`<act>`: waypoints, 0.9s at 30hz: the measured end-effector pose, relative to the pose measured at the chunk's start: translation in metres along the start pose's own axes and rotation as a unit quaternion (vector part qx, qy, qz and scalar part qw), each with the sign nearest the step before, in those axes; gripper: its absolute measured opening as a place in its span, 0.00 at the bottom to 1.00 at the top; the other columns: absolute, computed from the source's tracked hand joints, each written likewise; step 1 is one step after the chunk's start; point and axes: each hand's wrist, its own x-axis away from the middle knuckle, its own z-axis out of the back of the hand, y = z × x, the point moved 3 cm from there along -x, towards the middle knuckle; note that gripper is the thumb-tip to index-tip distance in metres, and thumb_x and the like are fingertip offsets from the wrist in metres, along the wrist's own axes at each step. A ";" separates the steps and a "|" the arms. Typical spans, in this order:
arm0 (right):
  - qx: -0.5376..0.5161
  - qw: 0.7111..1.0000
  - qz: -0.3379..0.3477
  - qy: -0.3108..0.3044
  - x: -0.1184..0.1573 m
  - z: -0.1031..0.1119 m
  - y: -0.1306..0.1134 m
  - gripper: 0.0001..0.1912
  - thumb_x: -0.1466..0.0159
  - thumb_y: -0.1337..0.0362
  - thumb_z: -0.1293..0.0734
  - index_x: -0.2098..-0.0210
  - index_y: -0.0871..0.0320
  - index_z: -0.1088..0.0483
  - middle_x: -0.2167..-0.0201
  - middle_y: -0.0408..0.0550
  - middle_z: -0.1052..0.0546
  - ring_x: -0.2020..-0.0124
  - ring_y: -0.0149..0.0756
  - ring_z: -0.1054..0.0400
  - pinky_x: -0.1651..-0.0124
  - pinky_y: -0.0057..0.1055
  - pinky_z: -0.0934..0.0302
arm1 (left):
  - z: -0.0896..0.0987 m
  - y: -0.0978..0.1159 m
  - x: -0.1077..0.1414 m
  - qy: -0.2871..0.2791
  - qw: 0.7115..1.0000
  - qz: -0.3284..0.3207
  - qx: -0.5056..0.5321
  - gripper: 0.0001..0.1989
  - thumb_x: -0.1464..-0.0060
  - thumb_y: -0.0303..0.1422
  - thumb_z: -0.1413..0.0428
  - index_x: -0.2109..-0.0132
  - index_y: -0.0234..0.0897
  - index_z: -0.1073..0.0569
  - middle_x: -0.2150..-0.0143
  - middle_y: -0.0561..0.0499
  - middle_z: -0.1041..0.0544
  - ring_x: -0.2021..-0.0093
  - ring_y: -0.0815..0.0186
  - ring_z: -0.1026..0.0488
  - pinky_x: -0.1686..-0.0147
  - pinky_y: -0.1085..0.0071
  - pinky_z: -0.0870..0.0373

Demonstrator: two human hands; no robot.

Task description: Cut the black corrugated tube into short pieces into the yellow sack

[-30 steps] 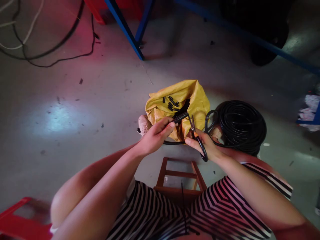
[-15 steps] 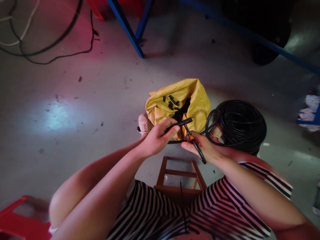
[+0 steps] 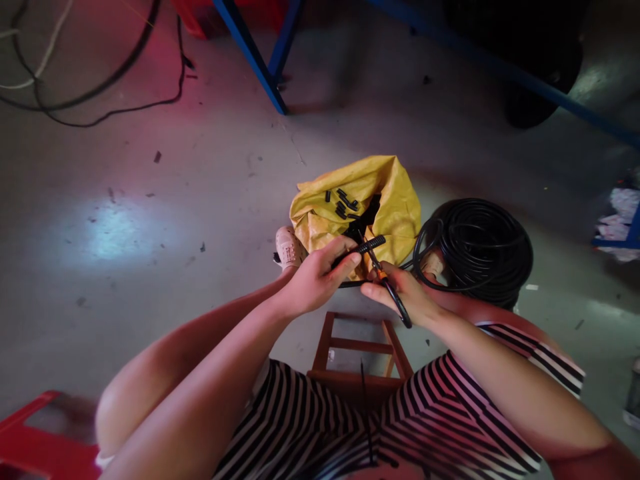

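Note:
My left hand (image 3: 325, 270) is closed around a black ribbed tube (image 3: 374, 244), its free end poking out to the right past the thumb. In my right hand (image 3: 403, 290) is a pair of scissors (image 3: 395, 301) with black handles and an orange part near the pivot. The blades cross the tube just beyond my left thumb; whether they bite into it I cannot tell. Both hands are over the near edge of an opened yellow bag (image 3: 400, 200). Several short black tube pieces (image 3: 341, 209) lie on the bag's inner side.
A big coil of black tubing (image 3: 493, 250) rests on the floor at the right, a loop reaching toward my right hand. Beneath my arms stands a wooden stool frame (image 3: 360, 345). A red plastic stool (image 3: 45, 440) is at lower left, a blue metal leg (image 3: 250, 57) ahead.
Almost nothing differs. The tube's free end reaches very slightly farther right past the scissors, and the view has shifted a little.

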 end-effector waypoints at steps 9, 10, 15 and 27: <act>0.030 0.998 -0.021 -0.059 0.000 0.002 0.003 0.27 0.35 0.40 0.33 0.54 0.57 0.34 0.61 0.47 0.25 0.61 0.39 0.31 0.58 0.32 0.40 | -0.004 -0.004 0.003 -0.084 0.994 -0.003 -0.067 0.12 0.31 0.38 0.50 0.51 0.37 0.25 0.57 0.48 0.21 0.57 0.62 0.26 0.55 0.67 0.31; 0.031 0.998 -0.015 -0.059 0.000 0.001 0.003 0.27 0.35 0.40 0.33 0.53 0.57 0.34 0.60 0.48 0.25 0.60 0.40 0.30 0.58 0.33 0.40 | -0.004 -0.004 0.003 -0.090 0.993 -0.002 -0.072 0.13 0.31 0.38 0.50 0.51 0.37 0.25 0.57 0.48 0.21 0.57 0.62 0.26 0.54 0.67 0.31; 0.056 0.997 -0.004 -0.052 -0.004 -0.001 0.008 0.29 0.35 0.36 0.37 0.57 0.58 0.32 0.63 0.48 0.26 0.62 0.39 0.32 0.60 0.32 0.41 | 0.000 -0.006 0.002 -0.103 0.991 -0.001 -0.084 0.13 0.31 0.39 0.51 0.51 0.37 0.25 0.60 0.49 0.23 0.59 0.63 0.27 0.56 0.67 0.31; 0.021 1.000 -0.020 -0.002 -0.007 -0.003 0.011 0.31 0.40 0.33 0.35 0.73 0.56 0.38 0.76 0.40 0.39 0.73 0.31 0.46 0.70 0.29 0.53 | 0.005 -0.017 0.000 -0.080 0.994 0.001 -0.079 0.13 0.31 0.41 0.52 0.56 0.37 0.30 0.64 0.51 0.29 0.63 0.65 0.33 0.61 0.69 0.34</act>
